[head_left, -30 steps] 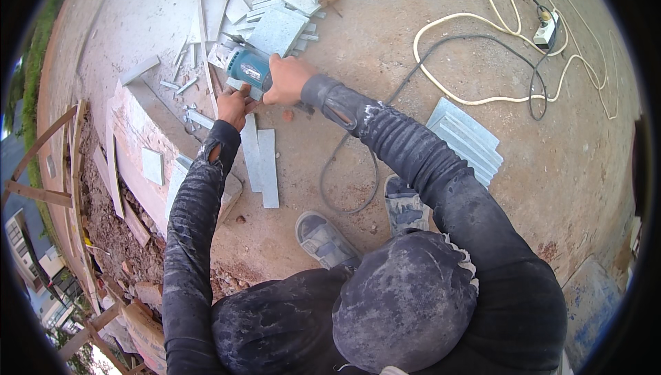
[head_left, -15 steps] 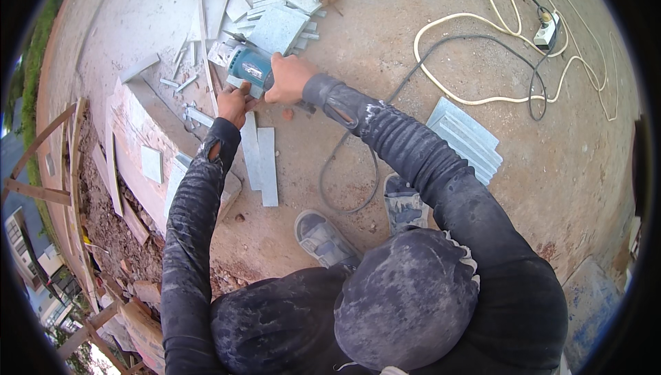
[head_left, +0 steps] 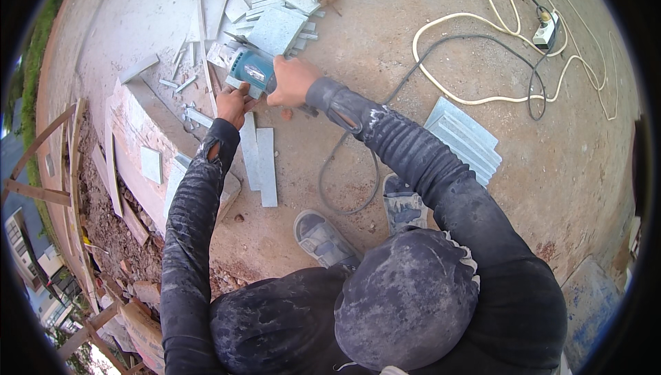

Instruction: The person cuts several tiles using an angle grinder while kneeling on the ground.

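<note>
My right hand (head_left: pixel 295 80) is wrapped round the rear of a teal handheld power cutter (head_left: pixel 252 69). Its metal guard end points to the upper left, and the blade cannot be made out. Close beside the cutter's body, my left hand (head_left: pixel 233 105) is closed on a small pale tile piece (head_left: pixel 241 86), fingers bent over its edge. Just beyond the tool lies a heap of cut pale tiles (head_left: pixel 278 29). Two long tile strips (head_left: pixel 267 167) rest on the ground below my hands.
A stack of tiles (head_left: pixel 465 140) sits to the right of my right forearm. Dark cable (head_left: pixel 377 162) loops near my sandals, and a cream cord (head_left: pixel 441 86) runs to a power strip (head_left: pixel 546 29). At left stand a dusty block (head_left: pixel 148 124) and wooden planks (head_left: pixel 41 193).
My right hand and the cutter have shifted very slightly to the right and down. My left hand keeps its place beside the tool.
</note>
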`<state>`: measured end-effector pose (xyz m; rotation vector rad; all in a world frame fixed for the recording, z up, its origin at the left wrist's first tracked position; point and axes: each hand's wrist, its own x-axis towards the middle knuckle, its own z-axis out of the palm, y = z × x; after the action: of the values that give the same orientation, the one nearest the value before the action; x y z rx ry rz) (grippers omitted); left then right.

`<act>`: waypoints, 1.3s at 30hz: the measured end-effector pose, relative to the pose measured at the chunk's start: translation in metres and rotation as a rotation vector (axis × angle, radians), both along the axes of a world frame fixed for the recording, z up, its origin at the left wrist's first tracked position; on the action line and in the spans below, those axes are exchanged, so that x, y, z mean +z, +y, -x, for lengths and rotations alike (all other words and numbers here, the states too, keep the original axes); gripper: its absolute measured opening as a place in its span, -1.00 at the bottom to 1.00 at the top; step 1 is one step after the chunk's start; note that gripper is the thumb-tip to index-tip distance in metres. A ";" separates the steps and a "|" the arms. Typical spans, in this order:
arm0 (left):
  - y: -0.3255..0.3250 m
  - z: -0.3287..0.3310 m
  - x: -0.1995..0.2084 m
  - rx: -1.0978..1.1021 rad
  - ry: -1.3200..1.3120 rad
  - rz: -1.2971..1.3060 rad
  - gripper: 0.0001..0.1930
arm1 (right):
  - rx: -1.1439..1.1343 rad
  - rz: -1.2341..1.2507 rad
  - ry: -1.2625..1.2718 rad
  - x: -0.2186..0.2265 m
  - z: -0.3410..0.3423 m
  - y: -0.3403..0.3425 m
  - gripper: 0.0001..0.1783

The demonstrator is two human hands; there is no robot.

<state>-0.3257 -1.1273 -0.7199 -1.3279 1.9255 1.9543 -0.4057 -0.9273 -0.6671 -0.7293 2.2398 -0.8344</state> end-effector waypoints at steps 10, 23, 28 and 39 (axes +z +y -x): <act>0.002 0.001 0.001 -0.012 0.007 -0.020 -0.82 | -0.001 0.016 0.016 -0.002 0.000 0.002 -0.26; 0.006 0.002 0.005 -0.019 0.000 -0.005 -0.82 | -0.020 0.032 0.007 -0.003 -0.006 0.013 -0.30; -0.001 -0.001 0.003 0.004 0.018 -0.005 -0.77 | -0.010 0.030 -0.030 0.005 -0.007 0.016 -0.30; 0.003 0.001 0.004 -0.026 -0.011 -0.007 -0.81 | -0.025 0.031 -0.019 -0.003 -0.007 0.015 -0.29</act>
<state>-0.3269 -1.1248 -0.7158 -1.3021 1.9199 1.9357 -0.3990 -0.9123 -0.6699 -0.7063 2.2280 -0.8865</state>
